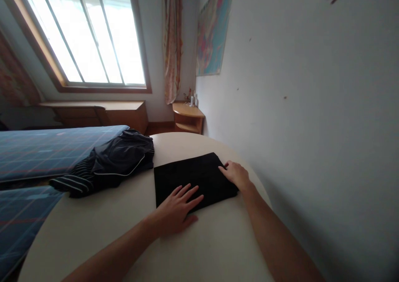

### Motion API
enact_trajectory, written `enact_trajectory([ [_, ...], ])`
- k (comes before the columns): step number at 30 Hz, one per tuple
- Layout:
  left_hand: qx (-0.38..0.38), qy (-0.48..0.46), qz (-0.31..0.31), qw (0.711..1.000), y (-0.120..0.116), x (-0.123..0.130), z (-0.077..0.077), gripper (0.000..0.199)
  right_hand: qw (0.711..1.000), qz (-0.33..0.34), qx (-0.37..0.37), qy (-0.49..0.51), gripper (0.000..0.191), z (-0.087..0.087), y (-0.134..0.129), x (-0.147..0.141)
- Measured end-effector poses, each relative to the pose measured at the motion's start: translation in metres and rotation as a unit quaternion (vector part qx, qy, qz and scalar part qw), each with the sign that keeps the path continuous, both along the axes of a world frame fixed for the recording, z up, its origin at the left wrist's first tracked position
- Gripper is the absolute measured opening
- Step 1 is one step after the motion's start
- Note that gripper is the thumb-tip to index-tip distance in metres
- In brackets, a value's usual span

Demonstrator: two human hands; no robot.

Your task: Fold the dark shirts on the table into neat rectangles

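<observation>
A folded black cloth (183,172), its exact kind not clear, lies flat on the pale round table (199,253). My left hand (177,211) rests palm down over its near left part, fingers spread. At the cloth's right edge is my right hand (236,175), the thumb on top of the fabric and the other fingers closed in at the edge, partly hidden. To the left, a crumpled dark garment (120,155) with white piping and a striped part lies over the table's rim.
Blue plaid beds or mattresses (62,151) adjoin the table on the left. A white wall (311,128) stands close on the right, with a map (213,35) on it. A small corner shelf (188,111), a desk (124,107) and a window (93,37) are further back.
</observation>
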State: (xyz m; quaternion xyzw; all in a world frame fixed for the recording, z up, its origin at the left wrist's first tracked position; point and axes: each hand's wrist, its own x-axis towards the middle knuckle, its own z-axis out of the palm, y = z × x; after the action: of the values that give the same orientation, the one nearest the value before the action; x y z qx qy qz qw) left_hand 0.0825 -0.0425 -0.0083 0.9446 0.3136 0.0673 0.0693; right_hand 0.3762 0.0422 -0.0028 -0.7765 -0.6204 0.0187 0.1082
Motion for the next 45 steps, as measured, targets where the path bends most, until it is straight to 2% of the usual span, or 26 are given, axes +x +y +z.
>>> enact_trajectory([
  [3, 0.035, 0.006, 0.009, 0.999, 0.01, -0.002, -0.005, 0.051, 1.0, 0.008, 0.009, 0.012, 0.04, -0.001, 0.0, 0.002],
  [8, 0.059, -0.013, 0.058, 0.996, 0.036, -0.022, -0.015, 0.049, 0.998, 0.032, 0.055, 0.003, 0.033, -0.001, -0.002, -0.005],
  [10, 0.05, -0.022, 0.053, 0.997, 0.039, -0.026, -0.019, 0.05, 0.993, 0.061, 0.1, -0.018, 0.034, 0.001, -0.005, -0.018],
  [13, 0.039, -0.024, 0.052, 0.998, 0.037, -0.026, -0.021, 0.049, 0.976, 0.15, 0.155, -0.019, 0.041, 0.003, -0.011, -0.048],
  [16, 0.019, -0.008, 0.04, 0.999, 0.032, -0.023, -0.017, 0.049, 0.959, 0.253, 0.126, 0.002, 0.054, -0.005, -0.018, -0.077],
  [20, -0.036, 0.028, 0.023, 0.999, 0.025, -0.022, -0.006, 0.06, 0.955, 0.295, 0.018, 0.004, 0.067, -0.016, -0.022, -0.088],
  [22, -0.06, 0.037, 0.02, 0.997, 0.02, -0.02, 0.001, 0.066, 0.954, 0.3, -0.013, 0.008, 0.069, -0.014, -0.023, -0.083],
  [24, -0.074, 0.037, 0.009, 0.997, 0.011, -0.018, 0.009, 0.072, 0.956, 0.294, -0.008, 0.009, 0.069, -0.008, -0.023, -0.078],
  [29, -0.068, 0.02, -0.028, 0.997, -0.015, -0.009, 0.026, 0.069, 0.969, 0.231, 0.082, 0.01, 0.055, 0.003, -0.026, -0.084],
  [31, -0.05, 0.005, -0.032, 0.998, -0.018, -0.006, 0.027, 0.062, 0.961, 0.256, 0.104, 0.01, 0.052, -0.001, -0.027, -0.092],
  [33, -0.025, -0.035, -0.022, 0.999, -0.013, -0.004, 0.023, 0.048, 0.949, 0.302, 0.091, 0.011, 0.053, -0.008, -0.026, -0.098],
  [35, 0.002, -0.093, 0.008, 0.996, -0.003, -0.003, 0.014, 0.038, 0.943, 0.33, 0.046, 0.014, 0.055, -0.015, -0.024, -0.102],
  [38, 0.035, -0.133, 0.096, 0.986, 0.012, -0.005, -0.005, 0.044, 0.946, 0.324, -0.004, 0.014, 0.059, -0.021, -0.018, -0.101],
  [41, 0.024, -0.087, 0.153, 0.984, 0.019, -0.007, -0.022, 0.06, 0.958, 0.285, -0.013, 0.003, 0.063, -0.021, -0.012, -0.091],
  [45, 0.002, -0.045, 0.149, 0.988, 0.019, -0.009, -0.026, 0.058, 0.984, 0.174, -0.035, -0.009, 0.067, -0.02, -0.003, -0.066],
])
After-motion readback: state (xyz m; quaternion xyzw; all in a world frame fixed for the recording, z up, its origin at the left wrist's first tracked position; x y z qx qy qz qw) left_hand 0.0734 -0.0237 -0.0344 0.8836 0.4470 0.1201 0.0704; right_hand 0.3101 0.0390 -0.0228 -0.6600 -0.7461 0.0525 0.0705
